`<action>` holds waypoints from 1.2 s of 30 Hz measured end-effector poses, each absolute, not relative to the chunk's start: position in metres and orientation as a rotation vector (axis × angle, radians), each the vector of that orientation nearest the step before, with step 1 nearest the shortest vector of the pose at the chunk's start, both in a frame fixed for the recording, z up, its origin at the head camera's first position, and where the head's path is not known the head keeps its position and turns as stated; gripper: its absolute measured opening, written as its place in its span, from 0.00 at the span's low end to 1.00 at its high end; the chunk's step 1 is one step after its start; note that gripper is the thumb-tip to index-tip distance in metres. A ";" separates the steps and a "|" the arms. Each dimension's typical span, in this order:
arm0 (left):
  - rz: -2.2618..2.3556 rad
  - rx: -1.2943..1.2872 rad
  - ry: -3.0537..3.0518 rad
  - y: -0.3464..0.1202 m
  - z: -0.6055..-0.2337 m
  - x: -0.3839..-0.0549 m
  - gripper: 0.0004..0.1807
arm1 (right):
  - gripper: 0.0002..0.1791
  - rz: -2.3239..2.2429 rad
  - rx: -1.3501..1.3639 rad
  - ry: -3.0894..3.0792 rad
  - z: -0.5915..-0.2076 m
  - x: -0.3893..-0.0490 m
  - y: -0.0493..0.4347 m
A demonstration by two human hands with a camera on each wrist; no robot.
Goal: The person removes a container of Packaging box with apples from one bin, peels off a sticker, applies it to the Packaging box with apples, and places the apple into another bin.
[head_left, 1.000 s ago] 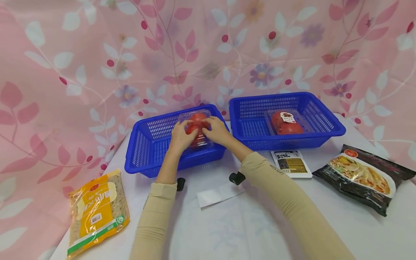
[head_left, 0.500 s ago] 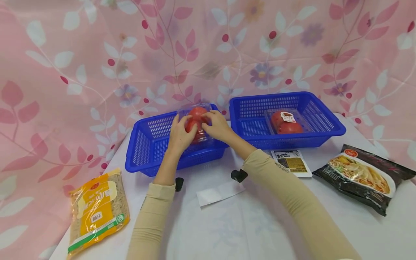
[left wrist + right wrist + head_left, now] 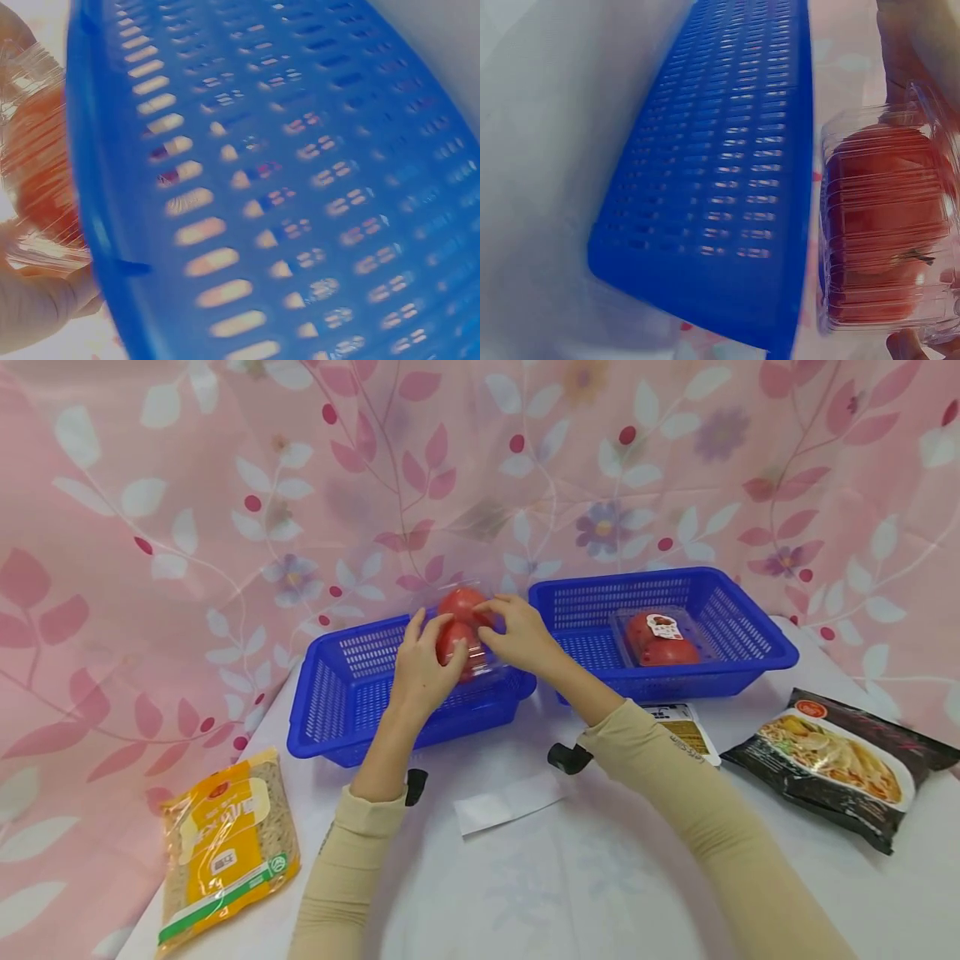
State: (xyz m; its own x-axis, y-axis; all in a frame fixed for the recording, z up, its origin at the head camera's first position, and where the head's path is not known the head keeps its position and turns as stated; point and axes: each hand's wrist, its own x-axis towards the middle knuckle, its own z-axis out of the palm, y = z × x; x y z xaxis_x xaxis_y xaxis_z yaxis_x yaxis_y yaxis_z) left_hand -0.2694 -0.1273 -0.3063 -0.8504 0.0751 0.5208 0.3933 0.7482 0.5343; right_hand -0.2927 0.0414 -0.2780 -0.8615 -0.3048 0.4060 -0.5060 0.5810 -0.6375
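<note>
A clear plastic box of red tomatoes (image 3: 459, 643) is raised above the right end of the left blue basket (image 3: 352, 693). My left hand (image 3: 427, 668) grips the box's left side and my right hand (image 3: 525, 639) its right side, fingers and thumbs curved over it. In the right wrist view the ribbed box (image 3: 885, 217) hangs past the basket's rim, and a green stem shows on one tomato. The left wrist view is mostly filled by the basket's slotted wall (image 3: 255, 187), with part of a tomato (image 3: 41, 165) beyond the rim.
A second blue basket (image 3: 585, 681) at right holds another tomato box (image 3: 660, 643) with a label. A yellow bag (image 3: 225, 852) lies at left. A flat packet (image 3: 690, 731) and black noodle bag (image 3: 840, 760) lie at right, a white paper strip (image 3: 510, 806) in front.
Both hands have lifted the tomato box up out of the left basket and shifted it slightly right. The baskets and packets stay in place.
</note>
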 end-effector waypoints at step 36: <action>-0.832 -0.667 -2.456 -0.099 -0.276 -0.194 0.28 | 0.19 1.028 0.776 -2.485 -0.252 -0.213 0.099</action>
State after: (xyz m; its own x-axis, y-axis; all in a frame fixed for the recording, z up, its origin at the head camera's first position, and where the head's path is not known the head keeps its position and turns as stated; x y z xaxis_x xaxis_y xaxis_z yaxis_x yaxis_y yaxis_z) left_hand -0.1942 -0.0986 -0.2764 -0.7765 0.2939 0.5574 0.5721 0.6995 0.4282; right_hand -0.2128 0.0988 -0.2524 -0.7926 -0.3542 0.4963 -0.6013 0.5889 -0.5400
